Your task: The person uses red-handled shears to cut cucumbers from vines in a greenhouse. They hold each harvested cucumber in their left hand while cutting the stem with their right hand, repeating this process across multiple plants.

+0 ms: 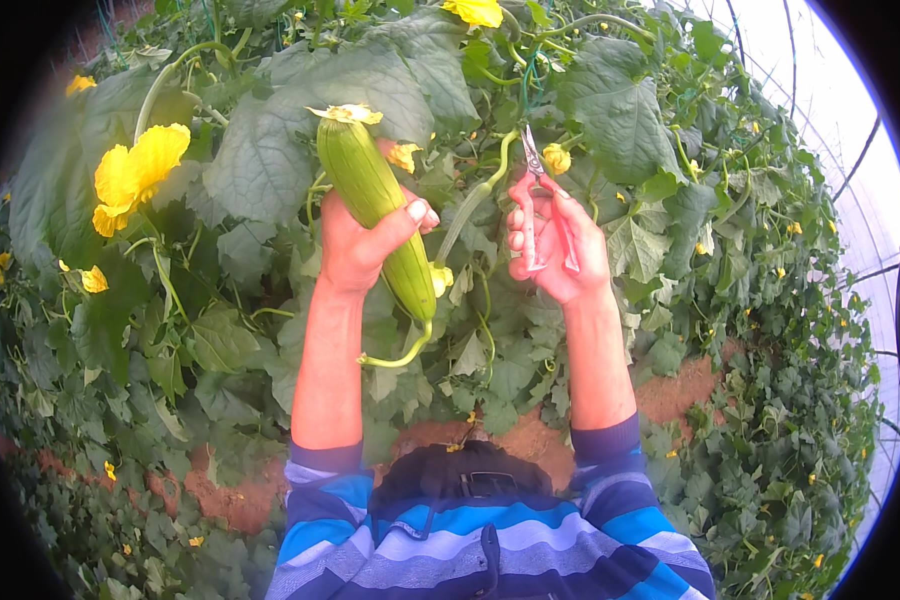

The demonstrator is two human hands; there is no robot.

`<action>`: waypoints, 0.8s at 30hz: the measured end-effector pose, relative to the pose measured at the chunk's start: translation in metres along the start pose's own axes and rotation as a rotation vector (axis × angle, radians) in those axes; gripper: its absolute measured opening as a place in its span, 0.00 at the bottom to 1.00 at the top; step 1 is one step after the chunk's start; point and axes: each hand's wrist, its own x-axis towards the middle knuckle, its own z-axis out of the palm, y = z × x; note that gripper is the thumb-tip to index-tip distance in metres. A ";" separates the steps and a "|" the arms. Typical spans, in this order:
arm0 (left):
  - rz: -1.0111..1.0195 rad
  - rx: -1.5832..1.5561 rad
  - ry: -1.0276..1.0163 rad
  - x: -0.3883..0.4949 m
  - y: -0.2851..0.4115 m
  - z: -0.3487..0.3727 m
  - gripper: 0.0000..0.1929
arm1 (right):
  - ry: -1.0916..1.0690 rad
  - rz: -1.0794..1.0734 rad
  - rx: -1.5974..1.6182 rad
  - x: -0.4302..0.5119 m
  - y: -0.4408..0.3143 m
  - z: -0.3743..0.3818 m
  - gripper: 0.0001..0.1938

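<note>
My left hand [360, 244] is wrapped around a ribbed green luffa gourd [379, 214], held tilted with its withered yellow blossom end up. A curved length of stem [405, 361] trails from the gourd's lower end, and its tip hangs free. In my right hand [574, 251] are garden snips [529, 202] with pinkish-red handles, blades pointing up and close together. Between my hands a slimmer young luffa [466, 221] hangs from a bent stalk, a yellow flower [441, 279] at its bottom. The blade tips appear near that stalk; whether they touch it I cannot tell.
Broad leaves [375, 82] and vines crowd around my hands. Green twine [529, 79] runs upward above the snips. Large yellow flowers [139, 176] stand at left. Reddish soil [232, 495] shows below. At right is pale sheeting [855, 150] with thin curved ribs.
</note>
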 end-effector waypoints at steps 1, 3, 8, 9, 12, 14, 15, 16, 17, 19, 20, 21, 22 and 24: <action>-0.004 -0.001 0.000 -0.001 0.000 0.000 0.39 | -0.023 0.024 0.033 0.000 -0.001 -0.003 0.22; -0.003 -0.005 -0.002 -0.001 0.000 -0.001 0.38 | -0.075 0.074 0.107 0.000 -0.002 -0.006 0.22; -0.006 0.017 -0.003 -0.003 0.000 -0.004 0.38 | 0.125 -0.070 -0.320 -0.005 0.011 0.013 0.24; -0.001 0.029 -0.007 -0.002 0.000 -0.005 0.38 | 0.164 -0.094 -0.411 -0.004 0.014 0.021 0.25; 0.002 0.060 -0.015 -0.003 0.000 -0.007 0.37 | 0.243 -0.047 -0.607 0.009 0.014 0.041 0.23; -0.001 0.066 -0.013 -0.003 0.000 -0.007 0.36 | 0.309 -0.043 -0.773 0.025 0.012 0.052 0.24; -0.004 0.063 -0.011 -0.003 -0.001 -0.007 0.36 | 0.341 -0.035 -0.824 0.034 0.010 0.056 0.26; -0.002 0.064 -0.013 -0.003 -0.001 -0.008 0.35 | 0.362 -0.035 -0.878 0.043 0.009 0.060 0.27; 0.000 0.065 -0.016 -0.002 -0.002 -0.008 0.35 | 0.383 -0.036 -0.935 0.051 0.007 0.063 0.29; 0.009 0.078 -0.029 -0.002 -0.002 -0.010 0.34 | 0.437 -0.045 -0.991 0.066 0.003 0.068 0.25; 0.013 0.087 -0.035 -0.002 -0.002 -0.010 0.34 | 0.466 -0.027 -1.010 0.074 0.000 0.070 0.24; 0.015 0.100 -0.041 -0.002 -0.002 -0.011 0.33 | 0.526 0.004 -1.030 0.079 -0.002 0.072 0.24; 0.020 0.106 -0.046 -0.002 -0.002 -0.012 0.32 | 0.517 -0.022 -1.028 0.083 -0.002 0.074 0.23; 0.031 0.113 -0.054 -0.002 -0.002 -0.012 0.30 | 0.562 -0.013 -1.028 0.091 -0.003 0.078 0.22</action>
